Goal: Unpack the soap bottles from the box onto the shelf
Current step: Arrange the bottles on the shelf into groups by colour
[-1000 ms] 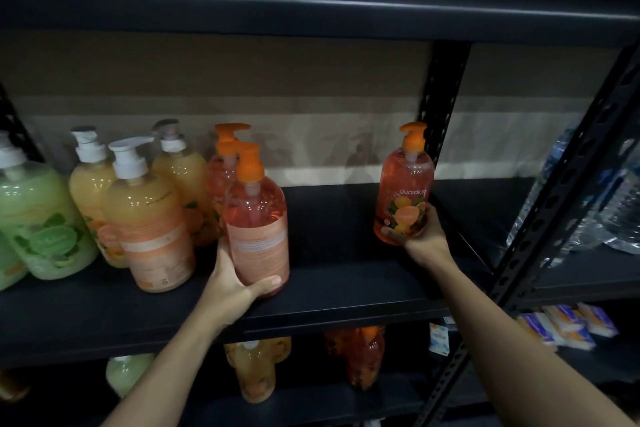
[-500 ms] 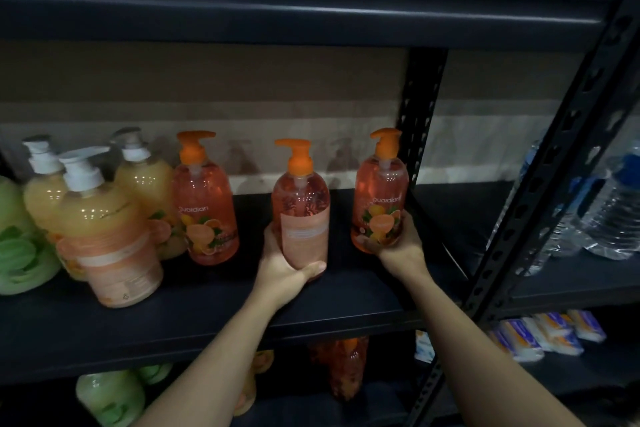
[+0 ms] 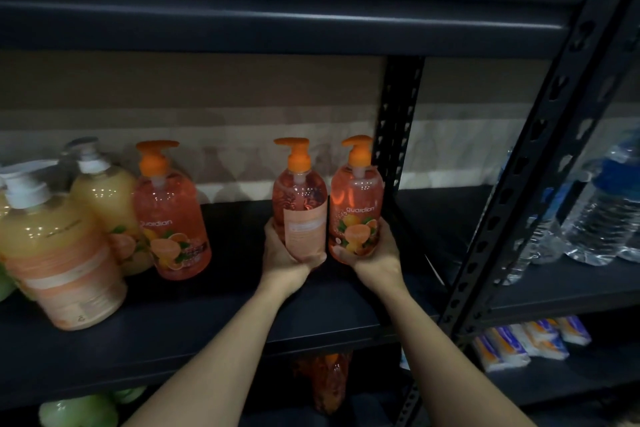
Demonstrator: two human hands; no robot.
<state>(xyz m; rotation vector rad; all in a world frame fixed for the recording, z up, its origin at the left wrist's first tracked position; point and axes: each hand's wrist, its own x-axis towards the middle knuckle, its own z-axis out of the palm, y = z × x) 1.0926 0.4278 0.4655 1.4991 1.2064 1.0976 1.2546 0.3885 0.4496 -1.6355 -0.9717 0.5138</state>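
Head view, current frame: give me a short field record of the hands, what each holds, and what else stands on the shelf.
left hand: grips back-label orange bottle near its base, upright
right hand: grips front-label orange bottle near its base, upright
held pair: side by side, close together, by the rear post
set down: cannot tell, hands cover the bases
shelf: dark board
left of the hands: third orange bottle, yellow bottles with white pumps
right bay: water bottles

Dim light. Dark metal shelf rack [image 3: 277, 28], perforated upright [image 3: 394, 135] just right of the grip, front upright [image 3: 512, 204] farther right. Behind the grip, beige wall [image 3: 207, 90] with paler band lower down.
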